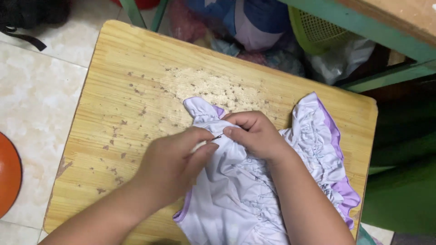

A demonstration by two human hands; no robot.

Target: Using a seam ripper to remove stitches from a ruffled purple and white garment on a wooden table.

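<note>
From my feed it's just two bare forearms, no sleeves anywhere in view. Left hand [175, 161] and right hand [254, 134] wear no gloves, rings, watch or bracelets. Nails are short and plain, wrists fairly rounded.

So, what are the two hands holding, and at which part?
The left hand pinches a thin tool, kind unclear, near its tip. The right hand grips gathered fabric near the top of the white and purple garment.

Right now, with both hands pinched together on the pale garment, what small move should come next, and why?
Probably draw the thin tool a little further through the garment: the left hand pinches it where its dark tip meets the fold that the right hand bunches on the wooden table.
</note>
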